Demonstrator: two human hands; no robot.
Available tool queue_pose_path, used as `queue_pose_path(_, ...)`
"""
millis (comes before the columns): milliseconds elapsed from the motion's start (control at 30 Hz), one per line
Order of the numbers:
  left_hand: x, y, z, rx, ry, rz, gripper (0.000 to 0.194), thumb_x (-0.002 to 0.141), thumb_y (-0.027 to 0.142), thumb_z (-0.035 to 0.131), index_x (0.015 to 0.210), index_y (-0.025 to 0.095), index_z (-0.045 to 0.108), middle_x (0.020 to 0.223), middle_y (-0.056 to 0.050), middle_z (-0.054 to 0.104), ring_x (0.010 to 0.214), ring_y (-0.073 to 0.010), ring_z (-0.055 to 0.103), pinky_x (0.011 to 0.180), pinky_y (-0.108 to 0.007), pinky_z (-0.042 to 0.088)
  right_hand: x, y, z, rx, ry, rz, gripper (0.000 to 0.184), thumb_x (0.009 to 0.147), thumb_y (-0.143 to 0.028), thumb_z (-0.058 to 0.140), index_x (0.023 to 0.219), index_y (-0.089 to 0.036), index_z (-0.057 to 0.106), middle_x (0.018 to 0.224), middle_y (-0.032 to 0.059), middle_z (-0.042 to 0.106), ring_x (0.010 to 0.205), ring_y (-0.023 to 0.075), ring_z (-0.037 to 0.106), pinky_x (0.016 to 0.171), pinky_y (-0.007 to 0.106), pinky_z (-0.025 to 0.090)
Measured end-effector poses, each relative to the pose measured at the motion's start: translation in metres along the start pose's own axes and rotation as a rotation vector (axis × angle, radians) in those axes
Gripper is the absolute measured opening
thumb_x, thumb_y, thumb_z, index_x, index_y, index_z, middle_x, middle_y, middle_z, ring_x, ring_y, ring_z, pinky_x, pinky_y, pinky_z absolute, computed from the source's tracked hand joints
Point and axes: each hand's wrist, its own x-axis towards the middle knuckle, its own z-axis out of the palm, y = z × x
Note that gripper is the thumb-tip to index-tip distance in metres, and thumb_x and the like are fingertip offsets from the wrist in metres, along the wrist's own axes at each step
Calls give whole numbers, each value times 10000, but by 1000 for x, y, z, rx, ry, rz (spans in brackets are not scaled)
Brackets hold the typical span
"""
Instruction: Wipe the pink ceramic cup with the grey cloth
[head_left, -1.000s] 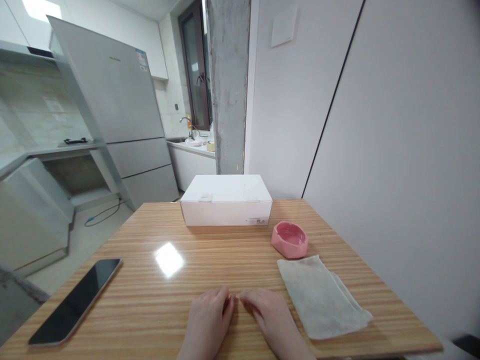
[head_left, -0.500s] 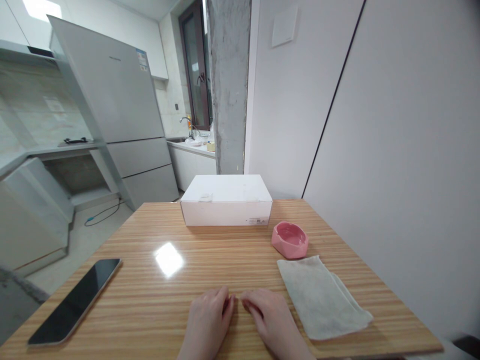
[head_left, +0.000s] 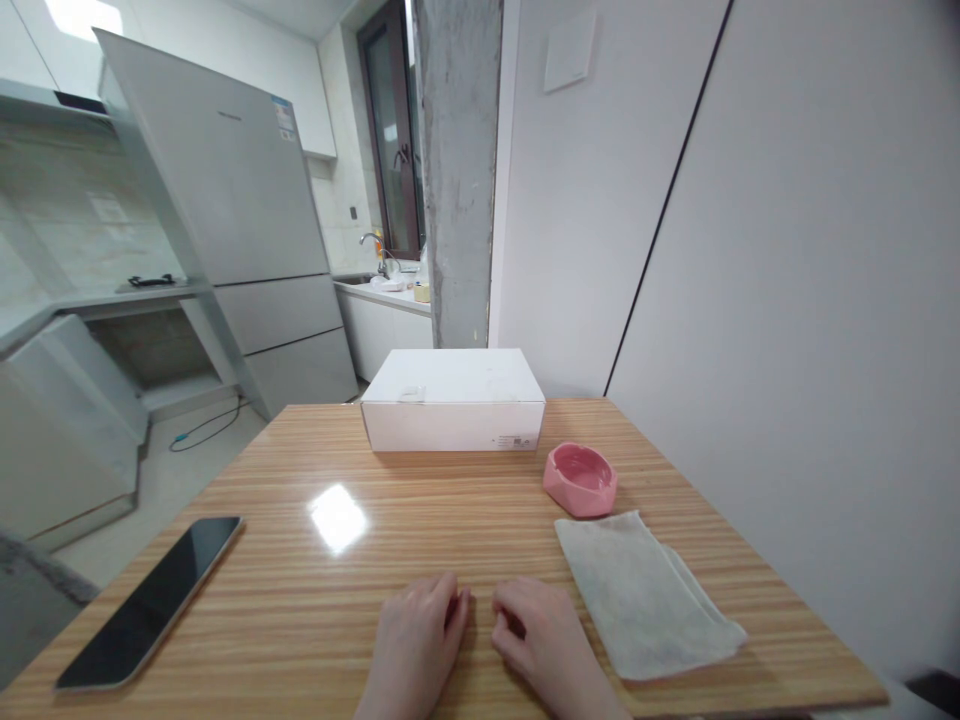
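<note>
Both of my hands rest on the wooden table (head_left: 300, 600) near its front edge, a small gap between them. My left hand (head_left: 420, 635) is loosely closed, fingers curled under, and nothing shows in it. My right hand (head_left: 544, 635) is also curled, with a dark hollow between thumb and fingers and no object visible there. Just right of it lies a folded grey-green cloth (head_left: 645, 600), close to the wrist but apart. Behind the cloth sits a pink faceted ashtray (head_left: 580, 482). A dark-screened smartphone (head_left: 154, 605) lies flat at the left, well away from my left hand.
A closed white box (head_left: 454, 425) stands at the table's far edge. The white wall (head_left: 750, 350) runs along the right side. Beyond the table are a grey pillar (head_left: 461, 180), a fridge (head_left: 225, 190) and a sink counter (head_left: 382, 320); a cable (head_left: 210, 425) lies on the floor.
My right hand has shifted slightly right and its fingers have curled in more, widening the gap between the hands. My left hand and the objects stay put.
</note>
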Motion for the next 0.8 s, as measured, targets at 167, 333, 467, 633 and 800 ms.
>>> queue_pose_path(167,0,0,0,-16,9,3,269,917,222,417,705,221,583,668,5,670,636,-180,646,567,-274,362,-1,0,-1,-8,7,3,142,717,-80,494,642,-198,516,676,-23,578,685,128,520,613,251,268)
queue_pose_path(333,0,0,-2,-25,-7,5,268,921,227,408,721,223,586,679,2,678,636,-176,647,569,-270,363,-2,2,-1,-8,0,-19,217,777,-76,460,599,-188,513,677,-6,582,703,136,533,634,257,287)
queue_pose_path(467,0,0,-1,-15,-7,4,273,922,233,406,715,223,585,675,1,676,644,-178,647,574,-270,368,-2,3,0,-21,-1,-31,253,789,-57,437,587,-184,520,668,2,596,701,140,539,638,264,290)
queue_pose_path(633,1,1,0,-5,1,4,268,921,234,412,721,222,590,681,-3,679,648,-169,648,573,-257,367,-4,2,0,-32,0,-27,226,782,-65,450,604,-185,522,674,5,595,698,144,538,635,266,286)
queue_pose_path(800,2,2,-2,-14,-90,-46,275,922,231,385,750,215,599,699,-21,683,685,-201,658,586,-276,382,-5,-2,-1,-39,32,-15,152,791,-118,495,664,-195,524,683,-8,584,679,139,530,617,264,272)
